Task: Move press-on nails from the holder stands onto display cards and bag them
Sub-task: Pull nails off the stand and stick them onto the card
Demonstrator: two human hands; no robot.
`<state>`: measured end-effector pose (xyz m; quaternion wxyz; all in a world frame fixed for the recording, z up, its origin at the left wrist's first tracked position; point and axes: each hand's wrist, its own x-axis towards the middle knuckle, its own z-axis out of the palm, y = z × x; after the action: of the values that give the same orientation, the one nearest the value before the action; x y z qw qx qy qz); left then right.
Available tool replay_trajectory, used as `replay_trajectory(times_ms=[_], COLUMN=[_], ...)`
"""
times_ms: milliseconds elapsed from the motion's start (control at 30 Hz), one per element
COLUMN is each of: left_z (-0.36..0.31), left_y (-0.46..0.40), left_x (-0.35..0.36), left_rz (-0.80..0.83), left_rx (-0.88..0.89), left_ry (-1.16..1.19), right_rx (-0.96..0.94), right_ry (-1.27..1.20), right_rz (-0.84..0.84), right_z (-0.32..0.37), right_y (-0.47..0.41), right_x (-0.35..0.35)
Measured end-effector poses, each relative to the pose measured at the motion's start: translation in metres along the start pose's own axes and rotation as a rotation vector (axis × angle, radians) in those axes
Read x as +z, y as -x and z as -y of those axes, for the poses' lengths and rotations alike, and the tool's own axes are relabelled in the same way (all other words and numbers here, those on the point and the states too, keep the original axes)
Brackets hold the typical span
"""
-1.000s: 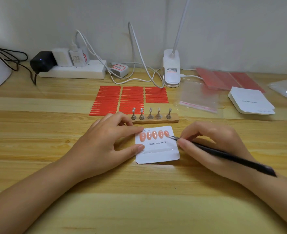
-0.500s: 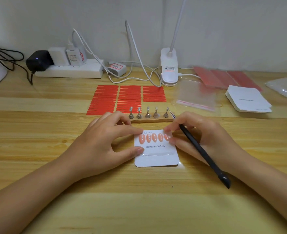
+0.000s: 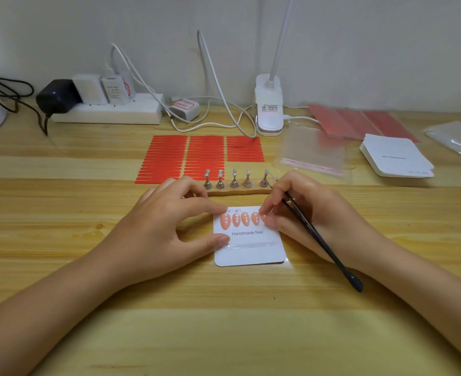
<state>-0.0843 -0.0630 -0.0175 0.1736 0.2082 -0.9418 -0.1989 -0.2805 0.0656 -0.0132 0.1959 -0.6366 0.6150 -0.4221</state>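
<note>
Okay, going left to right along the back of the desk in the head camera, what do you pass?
Black adapter → white power strip → small white charger → lamp clamp base → clear bag → stack of white cards.

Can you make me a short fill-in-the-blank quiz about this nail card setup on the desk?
1. The words printed on the display card read Handmade ____.
2. The holder stand carries ____ metal pegs.
3. The right hand holds black ____ while pressing a press-on nail.
4. The left hand steadies the card's ____ edge.

Missing words: Nail; five; tweezers; left
</note>
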Motion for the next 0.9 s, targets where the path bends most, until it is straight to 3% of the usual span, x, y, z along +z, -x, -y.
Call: replay_trajectory(times_ms=[467,667,900], left_z=[0.001,0.0013,0.0007], left_y=[-0.0009,-0.0008,-0.0004], left_x=[0.0002,0.0005,0.0006], left_rz=[0.027,0.017,0.014], left_rx=[-0.008,-0.006,-0.008], left_ry=[0.011,0.015,0.01], right_rx=[0.037,-0.048,-0.125], right_ry=[-0.076,0.093,0.023], right_rz=[-0.101,-0.08,-0.272], right_z=[-0.0038,-0.0014,0.0044], right_y=[-0.0003,0.0014,0.0058], right_x=[0.0014,0.0026,0.0022])
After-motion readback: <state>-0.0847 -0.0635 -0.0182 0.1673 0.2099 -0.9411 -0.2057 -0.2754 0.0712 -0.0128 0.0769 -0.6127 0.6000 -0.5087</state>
